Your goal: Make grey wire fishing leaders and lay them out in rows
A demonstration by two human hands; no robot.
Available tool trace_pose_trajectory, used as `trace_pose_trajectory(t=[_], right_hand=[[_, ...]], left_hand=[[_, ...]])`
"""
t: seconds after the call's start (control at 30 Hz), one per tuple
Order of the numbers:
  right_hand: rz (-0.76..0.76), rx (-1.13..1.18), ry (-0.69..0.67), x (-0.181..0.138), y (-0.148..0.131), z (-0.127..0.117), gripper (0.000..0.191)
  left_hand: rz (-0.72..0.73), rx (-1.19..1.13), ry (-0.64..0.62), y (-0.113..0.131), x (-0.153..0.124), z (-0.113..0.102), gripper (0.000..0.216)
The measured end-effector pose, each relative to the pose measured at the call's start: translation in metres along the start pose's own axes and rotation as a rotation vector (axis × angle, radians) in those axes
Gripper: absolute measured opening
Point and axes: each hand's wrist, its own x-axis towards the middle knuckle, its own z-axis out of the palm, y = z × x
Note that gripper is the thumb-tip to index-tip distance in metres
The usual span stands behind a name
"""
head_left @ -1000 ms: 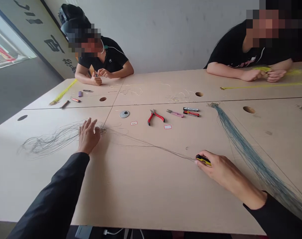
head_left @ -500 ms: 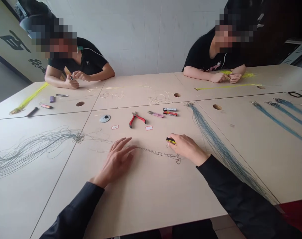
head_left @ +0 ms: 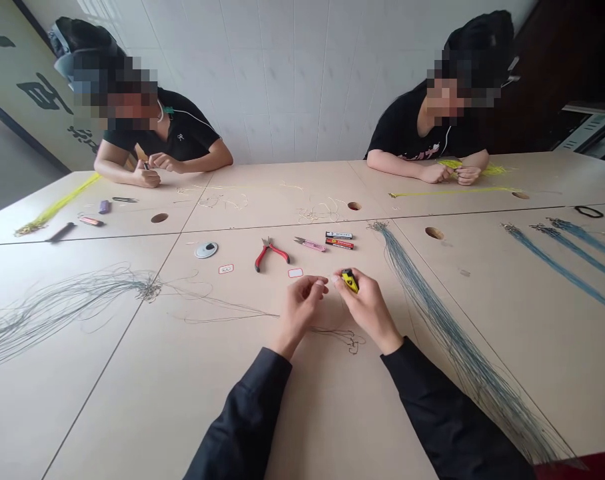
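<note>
My right hand (head_left: 365, 307) is closed around a small yellow and black tool (head_left: 350, 281), held just above the beige table (head_left: 302, 413). My left hand (head_left: 302, 307) sits close beside it with thumb and fingertips pinched together, apparently on a thin grey wire (head_left: 222, 310) that trails left across the table. That wire leads to a tangled bundle of grey wires (head_left: 72, 300) at the left. A hooked wire end (head_left: 351, 341) lies below my hands.
Red-handled pliers (head_left: 268, 252), pink snips (head_left: 310, 245), two markers (head_left: 339, 239), a round disc (head_left: 206, 250) and small labels lie beyond my hands. A long blue-grey wire bundle (head_left: 447, 333) runs along the right. Two other people sit at the far side handling yellow strands.
My left hand left the wire tangle and came right to meet my right hand. My right hand drew in toward the middle with the yellow tool. The view swung right.
</note>
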Motion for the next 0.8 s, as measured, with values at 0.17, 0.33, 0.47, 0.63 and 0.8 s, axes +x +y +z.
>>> trace_pose_trajectory(t=[0.17, 0.33, 0.47, 0.63, 0.8], right_hand=[[0.013, 0.103, -0.050, -0.012, 0.008, 0.009, 0.029], [-0.026, 0.096, -0.112, -0.011, 0.009, 0.011, 0.024], [-0.055, 0.064, -0.096, -0.011, 0.012, 0.012, 0.022], [-0.049, 0.093, -0.087, -0.010, 0.013, 0.010, 0.024], [-0.055, 0.108, -0.088, -0.011, 0.011, 0.009, 0.023]], left_hand=[[-0.019, -0.105, -0.030, -0.010, -0.003, 0.003, 0.027], [-0.036, -0.179, 0.008, -0.011, -0.003, -0.003, 0.027], [-0.018, -0.213, 0.033, -0.010, -0.003, -0.002, 0.026], [-0.037, -0.216, 0.005, -0.008, -0.004, -0.001, 0.026], [-0.031, -0.207, -0.018, -0.011, -0.004, -0.002, 0.027]])
